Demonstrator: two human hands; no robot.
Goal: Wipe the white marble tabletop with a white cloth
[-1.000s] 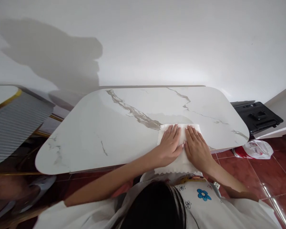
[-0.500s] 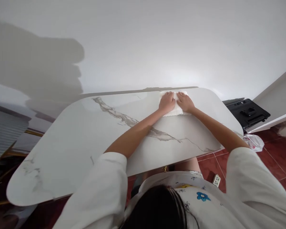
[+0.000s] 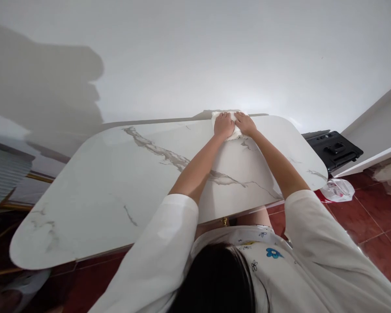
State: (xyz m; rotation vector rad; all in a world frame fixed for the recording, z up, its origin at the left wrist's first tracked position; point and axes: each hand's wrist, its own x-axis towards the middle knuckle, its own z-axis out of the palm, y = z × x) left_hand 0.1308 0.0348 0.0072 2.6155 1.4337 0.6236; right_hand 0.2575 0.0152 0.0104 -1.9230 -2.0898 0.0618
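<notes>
A white cloth [image 3: 235, 131] lies bunched at the far edge of the white marble table [image 3: 124, 187], against the wall. My left hand [image 3: 223, 124] presses on its left part with the fingers curled over it. Beside it, my right hand [image 3: 245, 123] presses on the cloth's right part, fingers bent down onto it. Both arms are stretched out across the tabletop, and the hands touch each other. Most of the cloth is hidden under the hands.
A black case [image 3: 335, 150] sits on the floor to the right of the table, with a plastic bag [image 3: 337, 190] near it on the red tiles. A ribbed grey cabinet [image 3: 3, 178] stands at the left. A white wall runs behind the table.
Both hands have slid the cloth from the near edge of the table across to the far edge, arms now fully stretched. The cloth has bunched up against the wall.
</notes>
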